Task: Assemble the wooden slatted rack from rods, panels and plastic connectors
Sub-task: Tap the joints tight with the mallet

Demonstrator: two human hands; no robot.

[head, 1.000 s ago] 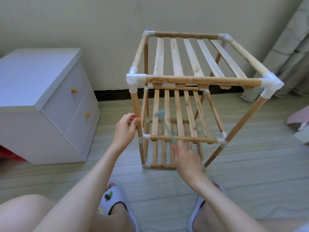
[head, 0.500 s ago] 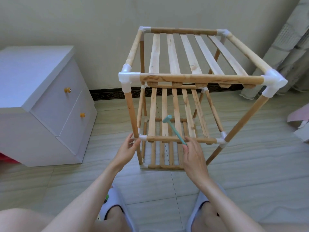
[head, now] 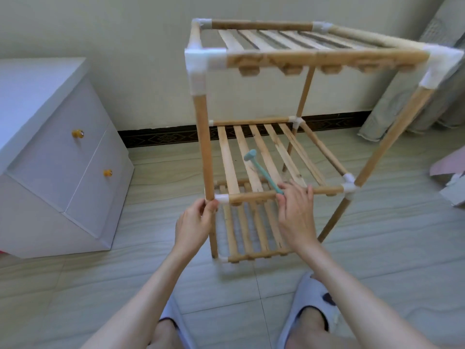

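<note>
The left hand (head: 195, 220) pinched the front-left post just under the white connector (head: 222, 198) of the middle shelf, thumb and fingers closed round the rod, a little left of the frame's centre. The right hand (head: 295, 212) lay curled over the middle shelf's front rail (head: 254, 196), and in the same grip it held the handle of a small teal mallet (head: 264, 170), whose head pointed up and away over the slats. Both hands, then, were clamped on something. The rack (head: 314, 59) stood upright on the tiled floor (head: 377, 260), filling the middle and upper right of the frame, with three slatted shelves in place and white plastic corners at every joint I could see; the top shelf was blurred. It looked close to finished, the mallet likely there to seat joints. I judged the thing light and fairly stiff, though push-fit connectors can work loose, so it would be better taken by the posts near a connector than by the thin slats, which could flex or pop out. A white drawer cabinet (head: 63, 152) stood at the left, a curtain (head: 427, 96) hung at the right, and two pale slippers showed along the bottom edge.
</note>
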